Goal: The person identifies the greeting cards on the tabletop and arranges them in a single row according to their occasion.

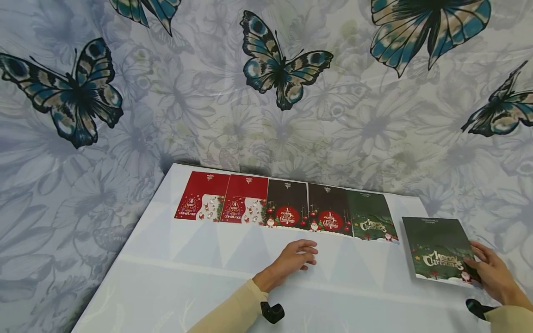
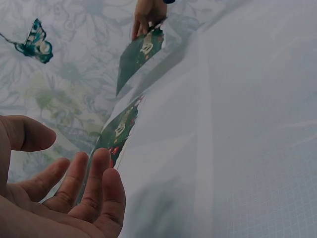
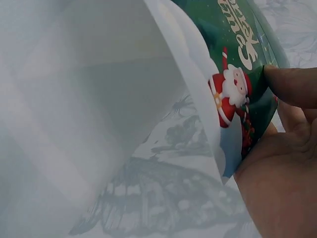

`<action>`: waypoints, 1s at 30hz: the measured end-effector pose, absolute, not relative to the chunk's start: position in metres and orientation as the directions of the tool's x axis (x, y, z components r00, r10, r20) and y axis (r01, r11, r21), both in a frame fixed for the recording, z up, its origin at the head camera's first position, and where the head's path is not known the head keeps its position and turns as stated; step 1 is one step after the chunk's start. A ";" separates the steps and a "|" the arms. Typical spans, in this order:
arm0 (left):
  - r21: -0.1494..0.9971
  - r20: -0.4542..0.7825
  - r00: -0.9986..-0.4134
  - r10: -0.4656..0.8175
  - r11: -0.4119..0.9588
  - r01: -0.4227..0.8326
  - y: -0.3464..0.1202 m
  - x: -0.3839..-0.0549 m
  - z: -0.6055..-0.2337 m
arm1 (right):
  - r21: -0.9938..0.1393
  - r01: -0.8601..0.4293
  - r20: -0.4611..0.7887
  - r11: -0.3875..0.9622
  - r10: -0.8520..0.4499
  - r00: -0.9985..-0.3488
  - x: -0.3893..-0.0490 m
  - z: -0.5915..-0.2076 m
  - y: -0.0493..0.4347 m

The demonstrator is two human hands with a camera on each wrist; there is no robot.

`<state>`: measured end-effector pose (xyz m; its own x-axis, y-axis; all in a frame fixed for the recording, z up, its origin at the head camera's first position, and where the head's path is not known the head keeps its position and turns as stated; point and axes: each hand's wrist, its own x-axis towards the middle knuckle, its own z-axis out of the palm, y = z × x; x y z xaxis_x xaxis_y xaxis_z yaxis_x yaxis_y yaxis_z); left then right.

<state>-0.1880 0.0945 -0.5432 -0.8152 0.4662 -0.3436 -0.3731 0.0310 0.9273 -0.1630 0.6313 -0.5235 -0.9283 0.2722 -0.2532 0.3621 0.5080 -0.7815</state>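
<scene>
My right hand pinches a green Christmas card by its right edge, thumb on the printed face, as the right wrist view shows beside the Santa figure. The card is held above the table at its right side. My left hand hovers over the table with fingers relaxed and bent a little, holding nothing. Just beyond it lies a row of cards along the far edge: two red cards, two dark cards with red ornaments, and another green card at the right end.
The white table has a pale triangle pattern. Its far edge meets a wall covering printed with flowers and large butterflies. A black wrist device sits at the left cuff.
</scene>
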 end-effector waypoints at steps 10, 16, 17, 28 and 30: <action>0.930 -0.342 -0.813 0.471 0.043 -0.366 0.091 -0.187 -0.544 | -0.737 0.433 -0.287 0.520 0.338 -0.896 -0.194 -0.514 0.625; 0.928 -0.348 -0.812 0.469 0.047 -0.370 0.091 -0.186 -0.545 | -0.709 0.451 -0.274 0.543 0.377 -0.885 -0.203 -0.515 0.626; 0.927 -0.350 -0.812 0.468 0.047 -0.373 0.091 -0.186 -0.545 | -0.704 0.465 -0.283 0.537 0.388 -0.877 -0.203 -0.515 0.626; 0.918 -0.371 -0.794 0.481 0.062 -0.392 0.088 -0.186 -0.545 | -0.677 0.443 -0.203 0.588 0.430 -0.880 -0.223 -0.516 0.630; 0.918 -0.371 -0.795 0.480 0.064 -0.390 0.087 -0.186 -0.545 | -0.662 0.443 -0.190 0.604 0.436 -0.879 -0.229 -0.514 0.628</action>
<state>-0.1862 0.0872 -0.5452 -0.7949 0.4801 -0.3710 -0.3903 0.0637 0.9185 -0.2290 0.6279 -0.5136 -0.8794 0.4363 -0.1904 0.4431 0.6041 -0.6624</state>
